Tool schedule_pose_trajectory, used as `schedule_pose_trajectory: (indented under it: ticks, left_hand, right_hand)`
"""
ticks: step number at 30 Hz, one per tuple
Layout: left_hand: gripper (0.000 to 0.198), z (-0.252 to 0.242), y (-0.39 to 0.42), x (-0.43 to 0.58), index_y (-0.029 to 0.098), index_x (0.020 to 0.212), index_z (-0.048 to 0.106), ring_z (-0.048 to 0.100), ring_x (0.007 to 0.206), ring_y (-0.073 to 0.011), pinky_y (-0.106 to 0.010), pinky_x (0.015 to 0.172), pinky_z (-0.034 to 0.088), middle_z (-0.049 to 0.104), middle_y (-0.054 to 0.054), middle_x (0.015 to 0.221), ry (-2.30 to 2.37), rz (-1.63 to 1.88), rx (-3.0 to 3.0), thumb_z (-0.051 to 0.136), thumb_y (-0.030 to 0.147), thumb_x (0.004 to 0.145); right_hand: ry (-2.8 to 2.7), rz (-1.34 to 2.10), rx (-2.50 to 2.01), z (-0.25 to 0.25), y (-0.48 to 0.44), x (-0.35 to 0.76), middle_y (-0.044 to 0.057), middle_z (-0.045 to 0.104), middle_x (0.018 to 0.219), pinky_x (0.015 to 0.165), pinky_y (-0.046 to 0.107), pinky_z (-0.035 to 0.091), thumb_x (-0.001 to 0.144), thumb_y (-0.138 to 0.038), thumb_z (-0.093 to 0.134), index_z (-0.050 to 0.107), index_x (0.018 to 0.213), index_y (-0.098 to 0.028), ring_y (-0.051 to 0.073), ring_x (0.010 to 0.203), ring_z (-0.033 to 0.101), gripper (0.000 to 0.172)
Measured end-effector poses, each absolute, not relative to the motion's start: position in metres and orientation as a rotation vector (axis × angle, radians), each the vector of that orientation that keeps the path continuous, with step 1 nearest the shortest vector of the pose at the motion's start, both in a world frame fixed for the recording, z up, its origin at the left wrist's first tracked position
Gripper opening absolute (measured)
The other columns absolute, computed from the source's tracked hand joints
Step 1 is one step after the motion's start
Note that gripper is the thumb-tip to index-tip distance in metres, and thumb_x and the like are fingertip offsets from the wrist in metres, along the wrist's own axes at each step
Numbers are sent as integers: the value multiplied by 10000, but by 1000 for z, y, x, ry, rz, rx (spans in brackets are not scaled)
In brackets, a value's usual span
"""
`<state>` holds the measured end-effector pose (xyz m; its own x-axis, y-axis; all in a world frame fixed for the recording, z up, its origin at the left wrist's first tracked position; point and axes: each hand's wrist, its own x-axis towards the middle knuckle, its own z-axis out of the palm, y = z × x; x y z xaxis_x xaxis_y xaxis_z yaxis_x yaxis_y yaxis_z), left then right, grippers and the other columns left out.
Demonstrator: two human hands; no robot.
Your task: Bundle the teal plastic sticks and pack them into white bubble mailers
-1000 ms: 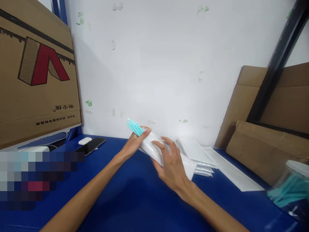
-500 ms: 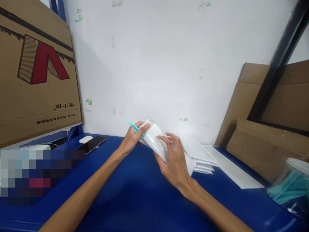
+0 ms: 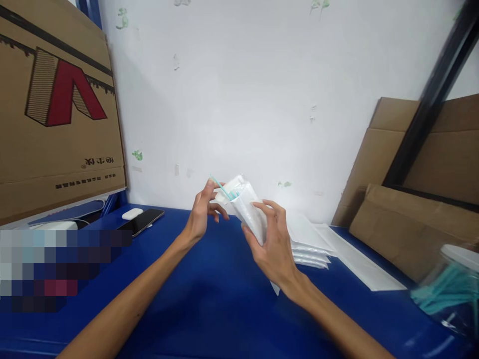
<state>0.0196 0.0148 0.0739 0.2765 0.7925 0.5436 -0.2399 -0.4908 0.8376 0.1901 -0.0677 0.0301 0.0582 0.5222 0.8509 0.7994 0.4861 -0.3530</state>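
Observation:
A white bubble mailer (image 3: 249, 212) is tilted above the blue table, its mouth facing up and left, with my right hand (image 3: 273, 244) closed around its lower part. Several thin teal sticks (image 3: 234, 194) stick out of the mouth, one reaching farther than the others. Beside that opening is my left hand (image 3: 202, 209), fingers apart, thumb and forefinger close to the end of the longest stick. Whether they touch it I cannot tell. The white flap (image 3: 224, 194) of the mailer hangs open behind the sticks.
Stacked white bubble mailers (image 3: 309, 242) lie behind my right hand, beside a flat white sheet (image 3: 362, 259). A clear jar of teal sticks (image 3: 449, 289) stands at right. A phone (image 3: 144, 222), white case (image 3: 132, 213) and large cardboard box (image 3: 63, 164) are at left.
My left hand has let go of the mailer and sticks and moved slightly left. The sticks now sit in the mailer's mouth, which has turned more upright in my right hand.

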Motion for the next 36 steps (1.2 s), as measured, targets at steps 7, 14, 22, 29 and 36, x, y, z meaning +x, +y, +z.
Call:
schedule_pose_trajectory:
  ticks: [7, 14, 22, 29, 36]
  left_hand:
    - [649, 59, 17, 27, 168, 1209, 582, 674, 737, -218, -248, 493, 456, 666, -103, 951, 446, 1301, 1717, 273, 679, 957]
    - [579, 39, -1, 44, 197, 1405, 484, 632, 1034, -272, -380, 915, 478, 649, -114, 1221, 186, 1131, 1990, 486, 557, 951]
    - [423, 28, 1, 56, 151, 1195, 655, 605, 1127, -306, -385, 970, 457, 699, -91, 1165, 574, 1326, 1591, 562, 463, 927]
    - [355, 30, 27, 43, 138, 962, 733, 652, 1014, -295, -401, 956, 462, 739, -84, 979, 498, 1050, 1505, 619, 464, 880]
    - [489, 22, 30, 45, 176, 1232, 626, 652, 1052, -282, -377, 894, 497, 690, -99, 1204, 458, 964, 1599, 748, 322, 781]
  right_hand:
    - [-1532, -183, -1086, 32, -68, 191, 111, 427, 1384, 997, 497, 491, 916, -372, 595, 388, 1390, -273, 279, 1233, 492, 526]
    - [-1546, -172, -1105, 26, -63, 191, 112, 400, 1400, 987, 505, 504, 881, -360, 627, 359, 1410, -284, 280, 1233, 491, 598]
    - [-1631, -188, -1133, 26, -66, 192, 100, 348, 1459, 1003, 509, 490, 799, -437, 727, 399, 1398, -311, 296, 1261, 473, 695]
    - [-1297, 250, -1124, 27, -52, 207, 119, 502, 1380, 751, 368, 573, 944, -511, 518, 383, 1429, -288, 228, 1018, 626, 550]
    - [-1259, 454, -1168, 20, -30, 230, 92, 687, 1044, 592, 289, 513, 888, -571, 561, 532, 1338, -192, 200, 785, 663, 589]
